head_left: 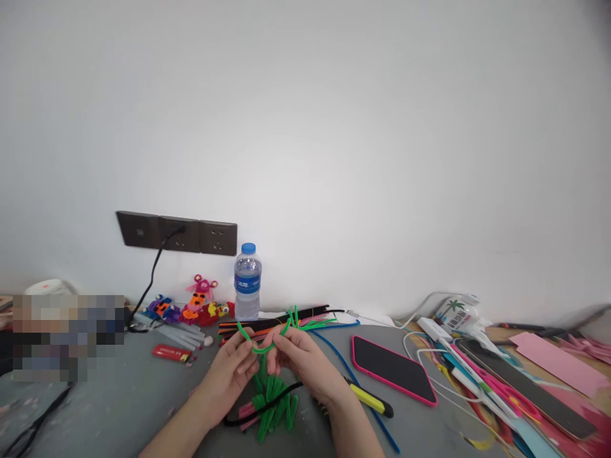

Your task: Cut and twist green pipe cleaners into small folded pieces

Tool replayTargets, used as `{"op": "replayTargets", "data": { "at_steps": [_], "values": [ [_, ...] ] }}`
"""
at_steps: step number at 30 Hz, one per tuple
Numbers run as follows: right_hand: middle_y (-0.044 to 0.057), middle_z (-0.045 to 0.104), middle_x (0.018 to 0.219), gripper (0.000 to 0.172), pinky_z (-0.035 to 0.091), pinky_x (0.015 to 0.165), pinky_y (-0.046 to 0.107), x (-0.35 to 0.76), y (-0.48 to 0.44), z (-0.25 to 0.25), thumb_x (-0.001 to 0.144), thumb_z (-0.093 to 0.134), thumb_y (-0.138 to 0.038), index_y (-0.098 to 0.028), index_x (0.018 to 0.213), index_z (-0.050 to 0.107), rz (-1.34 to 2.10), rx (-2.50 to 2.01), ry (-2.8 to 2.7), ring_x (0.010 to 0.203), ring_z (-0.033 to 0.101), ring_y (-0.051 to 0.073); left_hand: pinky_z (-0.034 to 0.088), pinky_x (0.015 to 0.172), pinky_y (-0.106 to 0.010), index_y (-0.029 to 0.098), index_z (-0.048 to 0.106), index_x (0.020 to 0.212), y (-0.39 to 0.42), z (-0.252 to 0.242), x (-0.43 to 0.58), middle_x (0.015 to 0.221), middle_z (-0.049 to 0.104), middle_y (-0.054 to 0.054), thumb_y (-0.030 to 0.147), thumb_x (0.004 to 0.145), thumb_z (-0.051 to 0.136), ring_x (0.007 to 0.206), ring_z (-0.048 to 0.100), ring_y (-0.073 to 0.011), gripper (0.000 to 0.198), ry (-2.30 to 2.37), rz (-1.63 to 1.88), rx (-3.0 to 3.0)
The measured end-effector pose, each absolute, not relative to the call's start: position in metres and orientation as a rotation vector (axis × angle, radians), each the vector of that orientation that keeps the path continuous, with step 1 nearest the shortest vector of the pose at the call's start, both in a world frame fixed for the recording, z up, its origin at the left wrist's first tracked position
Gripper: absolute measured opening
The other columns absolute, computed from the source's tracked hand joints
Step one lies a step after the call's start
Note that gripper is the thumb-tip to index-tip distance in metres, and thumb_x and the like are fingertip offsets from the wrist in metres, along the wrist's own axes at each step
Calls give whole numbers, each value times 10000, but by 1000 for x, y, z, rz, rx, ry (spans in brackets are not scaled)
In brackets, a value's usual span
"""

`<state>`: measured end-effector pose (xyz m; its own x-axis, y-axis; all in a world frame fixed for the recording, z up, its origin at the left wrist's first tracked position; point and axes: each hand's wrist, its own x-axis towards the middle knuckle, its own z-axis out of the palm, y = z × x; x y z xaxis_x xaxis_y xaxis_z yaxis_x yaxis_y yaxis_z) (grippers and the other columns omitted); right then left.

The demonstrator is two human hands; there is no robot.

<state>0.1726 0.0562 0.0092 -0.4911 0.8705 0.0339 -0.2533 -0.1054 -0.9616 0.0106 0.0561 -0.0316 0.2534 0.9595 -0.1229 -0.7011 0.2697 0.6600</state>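
Craft workspace, grey table [124, 404], green fuzzy stems [275, 416], little figures [195, 306], pink paper [558, 362]

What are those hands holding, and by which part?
A thin, curved green strip: the left hand and right hand each pinch it near one end, its tips poking up.

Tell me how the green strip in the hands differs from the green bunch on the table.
The green strip is held up by the left hand and right hand, while the green bunch lies below on the table. The strip is one thin, curved piece, while the bunch is several thicker-looking pieces close together. The strip looks brighter than the bunch. Both are green.
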Motion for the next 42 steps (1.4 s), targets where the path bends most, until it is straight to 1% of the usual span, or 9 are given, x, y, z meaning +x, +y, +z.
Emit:
{"op": "replayTargets", "data": {
  "at_steps": [2, 5, 9, 13, 20, 24, 26, 32, 42],
  "values": [
    [-12, 621, 593, 313, 376, 576, 229, 173, 57, 9, 832, 628, -465, -161, 904, 607, 1683, -750, -1287, 553, 537, 114, 376, 482, -164, 174, 676, 765, 56, -31, 11, 511, 469, 113, 297, 599, 884, 396, 291, -9, 293, 545, 1209, 531],
    [-26, 615, 608, 303, 368, 564, 221, 176, 61, 7, 785, 688, -448, -182, 885, 581, 1624, -797, -1203, 533, 505, 104, 345, 467, -163, 179, 678, 807, 56, -31, 11, 615, 546, 89, 305, 648, 856, 395, 269, 2, 269, 551, 1189, 576],
    [-35, 577, 568, 336, 352, 518, 210, 178, 66, 3, 773, 673, -502, -179, 811, 589, 1552, -882, -1178, 488, 457, 91, 319, 468, -164, 185, 707, 907, 55, -33, 11, 665, 561, 71, 343, 672, 835, 418, 285, -2, 310, 597, 1148, 632],
    [-54, 497, 546, 347, 339, 466, 204, 177, 68, 0, 755, 684, -513, -174, 817, 653, 1398, -963, -1251, 477, 423, 86, 288, 461, -168, 186, 721, 886, 54, -33, 11, 629, 525, 78, 381, 690, 813, 421, 247, -6, 292, 618, 1105, 697],
    [-18, 580, 591, 354, 398, 473, 229, 175, 69, -1, 722, 721, -510, -171, 814, 679, 1365, -962, -1226, 497, 499, 109, 256, 451, -182, 176, 729, 846, 51, -33, 13, 545, 423, 100, 404, 658, 823, 427, 201, -27, 311, 675, 1055, 826],
    [-11, 604, 580, 360, 401, 465, 228, 175, 69, -2, 702, 741, -502, -169, 833, 699, 1404, -953, -1221, 497, 525, 117, 234, 450, -189, 167, 741, 855, 52, -33, 14, 550, 493, 68, 447, 625, 828, 446, 253, -43, 372, 715, 1025, 900],
    [-13, 614, 573, 350, 394, 468, 226, 175, 69, -2, 698, 747, -493, -169, 820, 698, 1427, -958, -1219, 486, 528, 112, 233, 455, -194, 160, 748, 867, 53, -34, 13, 567, 518, 52, 452, 644, 814, 456, 261, -49, 373, 728, 1019, 929],
    [-23, 630, 568, 332, 391, 487, 220, 175, 69, -5, 695, 754, -463, -156, 794, 675, 1508, -940, -1205, 460, 542, 95, 243, 475, -200, 139, 755, 832, 54, -37, 12, 545, 456, 49, 444, 729, 750, 498, 276, -72, 323, 767, 1026, 1014],
    [-36, 640, 556, 298, 436, 497, 221, 173, 69, -10, 703, 755, -412, -170, 841, 647, 1558, -873, -1244, 466, 562, 99, 289, 480, -181, 151, 626, 662, 52, -34, 14, 581, 467, 49, 448, 743, 735, 516, 322, -77, 326, 767, 1074, 1003]
  ]
}}
